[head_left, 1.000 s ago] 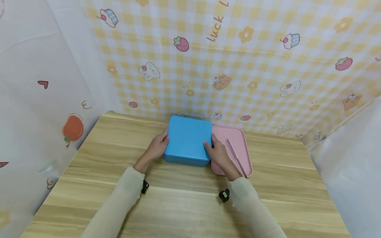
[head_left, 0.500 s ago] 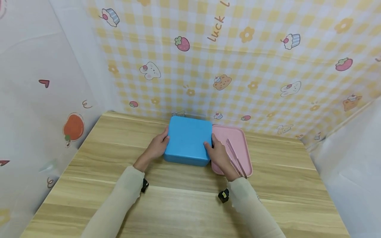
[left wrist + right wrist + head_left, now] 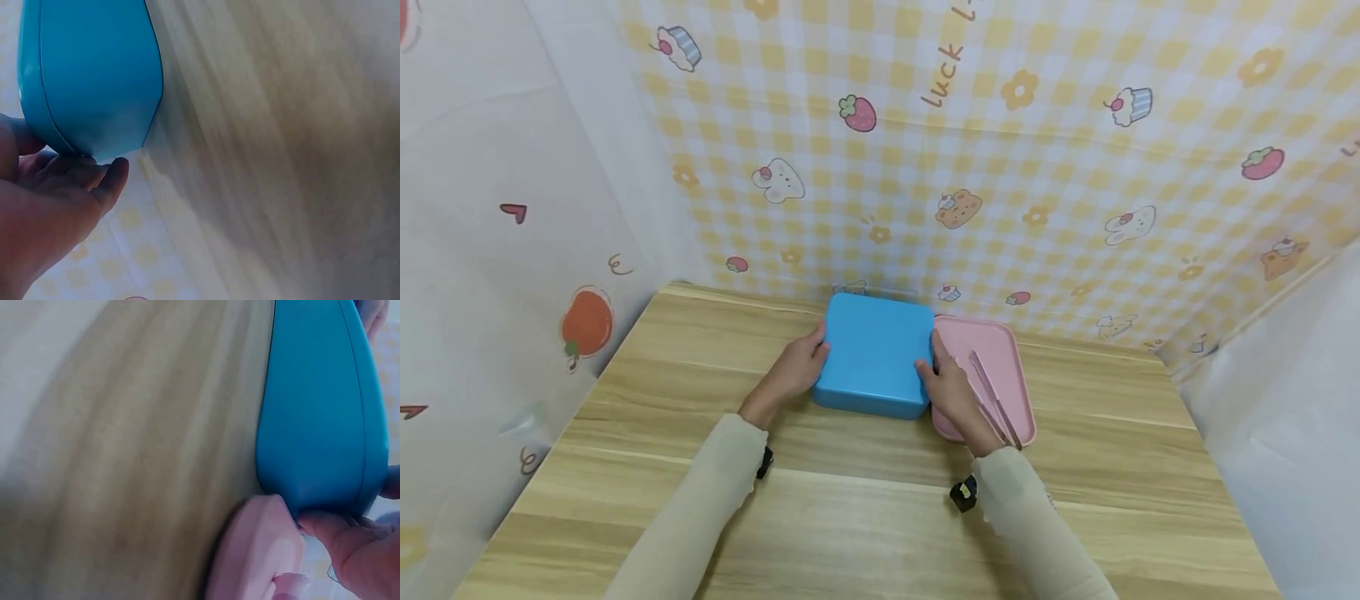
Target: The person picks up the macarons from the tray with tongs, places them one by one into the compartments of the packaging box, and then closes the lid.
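A blue lidded box (image 3: 874, 350) stands on the wooden table close to the back wall. From its left side my left hand (image 3: 796, 367) holds it, thumb at the lid's edge and fingers against the side wall. My right hand (image 3: 950, 387) grips the opposite side, its thumb on top near the edge. In both wrist views the lid's seam runs along the box, and the lid (image 3: 30, 75) sits flush on it. The box's contents are hidden. Under my right wrist lies a pink tray (image 3: 1018, 379) with metal tongs (image 3: 992, 392) on it, partly covered by my hand.
The box's right side adjoins the tray's left edge, and the tray's rounded corner (image 3: 265, 519) shows beside it in the right wrist view. Behind the table (image 3: 850, 525) hangs a yellow checked cloth (image 3: 895, 167). White printed sheets (image 3: 490, 275) close off both sides.
My left hand has shifted very slightly, its thumb a touch further onto the lid. The box, the tray and my right hand's hold look the same.
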Tool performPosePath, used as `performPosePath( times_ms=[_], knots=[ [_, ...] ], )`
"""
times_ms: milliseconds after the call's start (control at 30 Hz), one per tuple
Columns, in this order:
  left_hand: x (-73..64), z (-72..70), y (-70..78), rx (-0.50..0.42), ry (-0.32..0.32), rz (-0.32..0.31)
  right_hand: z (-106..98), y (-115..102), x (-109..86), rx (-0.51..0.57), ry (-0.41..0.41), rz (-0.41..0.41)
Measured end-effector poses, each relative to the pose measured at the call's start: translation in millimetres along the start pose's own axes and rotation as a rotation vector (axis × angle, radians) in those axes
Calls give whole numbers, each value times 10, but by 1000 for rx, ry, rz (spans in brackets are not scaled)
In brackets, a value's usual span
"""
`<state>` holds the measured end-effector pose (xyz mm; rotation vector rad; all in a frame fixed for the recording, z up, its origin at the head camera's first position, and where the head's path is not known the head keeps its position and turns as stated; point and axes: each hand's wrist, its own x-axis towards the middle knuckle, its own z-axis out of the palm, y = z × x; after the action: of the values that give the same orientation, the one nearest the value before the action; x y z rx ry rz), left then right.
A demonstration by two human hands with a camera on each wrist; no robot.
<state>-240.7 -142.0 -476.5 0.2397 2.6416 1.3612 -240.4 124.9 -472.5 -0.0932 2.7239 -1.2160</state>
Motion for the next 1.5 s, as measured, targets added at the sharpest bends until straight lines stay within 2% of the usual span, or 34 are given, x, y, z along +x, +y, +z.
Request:
performPosePath(
  times_ms=[133,233,400,500,733,1100,1500],
  knots=[
    [25,-43,-6,27,-80,-8,-61,-24,41,-5,-65,-24],
    [45,-84,12,72,-130,28,-124,-46,73,-15,-122,-32],
    [82,-104,61,198,-147,75,-207,-78,118,-39,-191,-17],
    [93,-94,87,223,-156,73,-241,-87,128,-46,-206,-6],
    [69,-97,143,215,-156,58,-278,-102,127,-52,-218,-17],
    [58,-88,123,200,-146,46,-240,-93,144,56,-244,26],
    [59,18,91,79,-120,22,-233,-61,123,201,-252,96]
  ],
)
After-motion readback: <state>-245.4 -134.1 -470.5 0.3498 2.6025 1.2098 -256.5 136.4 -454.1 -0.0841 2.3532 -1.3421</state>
